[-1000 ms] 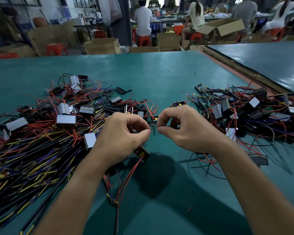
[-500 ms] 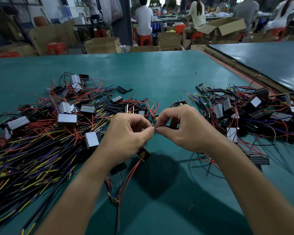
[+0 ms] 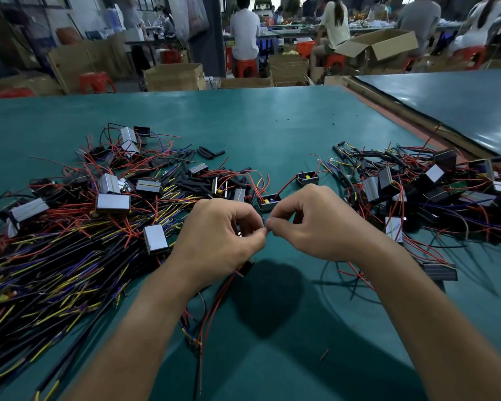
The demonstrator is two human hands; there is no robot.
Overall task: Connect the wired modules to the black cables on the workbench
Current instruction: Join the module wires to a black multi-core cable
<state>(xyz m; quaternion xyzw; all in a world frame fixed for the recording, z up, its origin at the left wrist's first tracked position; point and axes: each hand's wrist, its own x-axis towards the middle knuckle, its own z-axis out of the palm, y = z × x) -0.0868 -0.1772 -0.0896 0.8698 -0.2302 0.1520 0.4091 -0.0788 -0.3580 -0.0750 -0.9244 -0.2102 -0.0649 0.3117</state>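
Observation:
My left hand (image 3: 217,235) and my right hand (image 3: 315,227) meet fingertip to fingertip above the green workbench (image 3: 266,125). Each pinches a thin wire end at the point where they touch; the ends themselves are hidden by my fingers. A small black module (image 3: 245,267) hangs under my left hand, its red wire (image 3: 211,311) trailing toward me. A heap of black cables with yellow and purple leads (image 3: 49,273) lies at the left, with silver-faced modules (image 3: 112,203) on top. Another pile of wired modules (image 3: 422,186) lies at the right.
Two open black modules (image 3: 307,178) sit just beyond my hands. Loose black sleeves (image 3: 210,153) lie further back. A second bench (image 3: 451,102) adjoins on the right. Cardboard boxes, red stools and seated people fill the room behind.
My two hands have closed the small gap between them, and their fingertips now touch. The module under my left hand stays hanging.

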